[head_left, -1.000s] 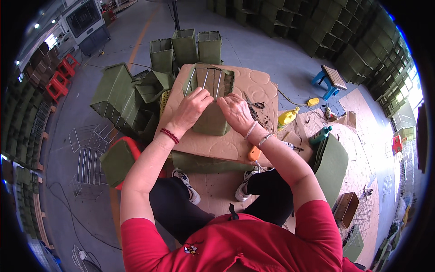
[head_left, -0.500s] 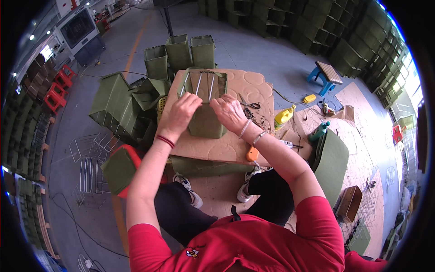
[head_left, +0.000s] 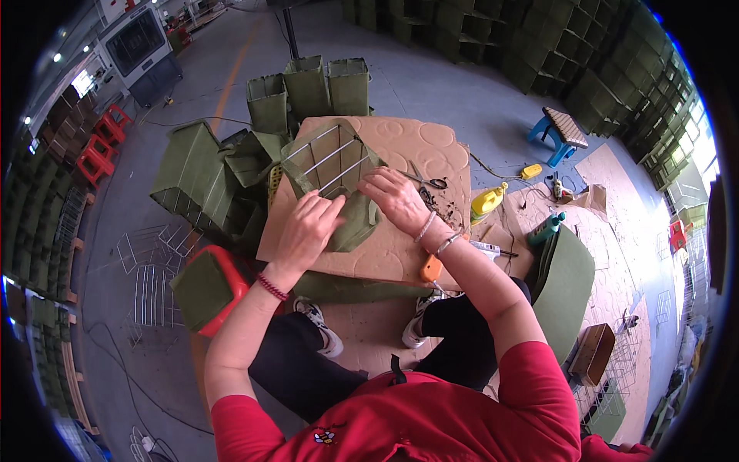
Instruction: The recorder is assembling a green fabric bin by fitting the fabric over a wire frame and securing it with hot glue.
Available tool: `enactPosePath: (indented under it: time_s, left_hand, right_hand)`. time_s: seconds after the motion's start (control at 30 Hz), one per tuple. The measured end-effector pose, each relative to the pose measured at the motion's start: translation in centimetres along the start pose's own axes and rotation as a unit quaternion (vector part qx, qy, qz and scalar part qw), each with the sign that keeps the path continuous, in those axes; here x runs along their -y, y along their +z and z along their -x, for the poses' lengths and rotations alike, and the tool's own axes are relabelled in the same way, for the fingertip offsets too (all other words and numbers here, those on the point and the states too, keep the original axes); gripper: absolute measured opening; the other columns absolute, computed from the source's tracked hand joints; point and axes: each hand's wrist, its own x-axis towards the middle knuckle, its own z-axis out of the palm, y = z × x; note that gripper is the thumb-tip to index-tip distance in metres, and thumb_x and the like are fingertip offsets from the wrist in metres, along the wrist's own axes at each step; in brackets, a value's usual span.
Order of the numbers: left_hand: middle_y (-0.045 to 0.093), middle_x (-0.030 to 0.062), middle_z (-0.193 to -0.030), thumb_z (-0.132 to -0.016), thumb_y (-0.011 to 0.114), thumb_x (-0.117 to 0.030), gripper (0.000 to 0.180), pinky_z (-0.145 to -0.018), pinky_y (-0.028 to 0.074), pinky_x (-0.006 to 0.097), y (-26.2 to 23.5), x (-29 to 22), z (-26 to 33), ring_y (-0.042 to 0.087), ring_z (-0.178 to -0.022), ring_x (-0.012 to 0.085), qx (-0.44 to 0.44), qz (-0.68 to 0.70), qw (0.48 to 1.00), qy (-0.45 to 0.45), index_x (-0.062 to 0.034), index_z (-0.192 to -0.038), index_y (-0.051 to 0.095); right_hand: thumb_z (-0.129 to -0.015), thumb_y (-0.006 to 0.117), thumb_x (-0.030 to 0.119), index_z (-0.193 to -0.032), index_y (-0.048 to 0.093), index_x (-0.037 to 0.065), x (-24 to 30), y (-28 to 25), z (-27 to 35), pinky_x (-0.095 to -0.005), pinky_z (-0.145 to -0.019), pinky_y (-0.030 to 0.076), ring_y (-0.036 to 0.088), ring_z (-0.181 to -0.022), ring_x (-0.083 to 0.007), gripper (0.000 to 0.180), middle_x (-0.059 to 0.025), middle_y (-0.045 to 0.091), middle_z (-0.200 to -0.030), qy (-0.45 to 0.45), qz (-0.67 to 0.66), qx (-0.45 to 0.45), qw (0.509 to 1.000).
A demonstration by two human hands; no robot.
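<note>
A green fabric box (head_left: 356,223) with a thin metal wire frame (head_left: 332,162) lies tilted on the cardboard-topped table (head_left: 431,254) in front of me, its wired opening turned to the far left. My right hand (head_left: 394,199) is closed on the fabric at the box's right rim, fingers bent over the edge. At the near left corner of the rim is my left hand (head_left: 312,227), its fingers slightly apart and a little blurred; whether they touch the fabric is hard to make out. Black-handled scissors (head_left: 433,183) lie right of the box.
Right of the box stand a yellow bottle (head_left: 487,202) and a green bottle (head_left: 546,229), with an orange tool (head_left: 431,268) at the table's near edge. Finished-looking green boxes (head_left: 306,86) stand behind. A red stool (head_left: 240,289) is at left, a blue-legged stool (head_left: 556,137) far right.
The box has turned on the table, its wired opening swinging to the left. My left hand has come lower and nearer, its fingers loosening; my right hand has stayed at the rim.
</note>
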Motion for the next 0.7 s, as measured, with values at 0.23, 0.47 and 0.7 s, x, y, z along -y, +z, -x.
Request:
enactPosePath:
  time_s: [0.23,0.47,0.7]
  left_hand:
    - [0.067,0.0139,-0.102,-0.077,0.056,0.002,0.023,-0.106,0.043,0.042,-1.4,7.8,-1.3,0.062,-0.106,0.0285,0.019,-0.008,0.999,0.031,0.0017,-0.097,0.068]
    - [0.065,0.0121,-0.109,-0.078,0.065,-0.002,0.027,-0.091,0.051,0.036,-0.5,3.6,0.5,0.060,-0.105,0.0271,-0.087,-0.047,0.994,-0.042,0.0016,-0.105,0.066]
    - [0.062,0.0053,-0.093,-0.069,0.078,-0.007,0.029,-0.078,0.048,0.035,4.3,-1.5,-1.8,0.060,-0.089,0.0241,-0.209,-0.082,0.975,-0.003,-0.0045,-0.095,0.066]
  right_hand:
    - [-0.079,0.063,0.013,-0.100,0.059,0.000,3.0,0.9,-2.3,-0.0359,-0.085,0.051,0.063,-0.097,-0.0264,0.025,-0.0127,0.063,-0.097,-0.012,-0.039,0.010,0.999]
    - [-0.079,0.057,0.006,-0.109,0.062,-0.003,-1.3,-2.6,1.0,-0.0421,-0.098,0.045,0.055,-0.116,-0.0319,0.032,-0.0164,0.059,-0.118,-0.006,-0.076,-0.053,0.996]
    - [-0.078,0.057,0.006,-0.108,0.064,0.000,-3.9,-0.7,0.1,-0.0364,-0.093,0.049,0.057,-0.113,-0.0286,0.032,-0.0134,0.061,-0.116,-0.009,-0.082,-0.045,0.996]
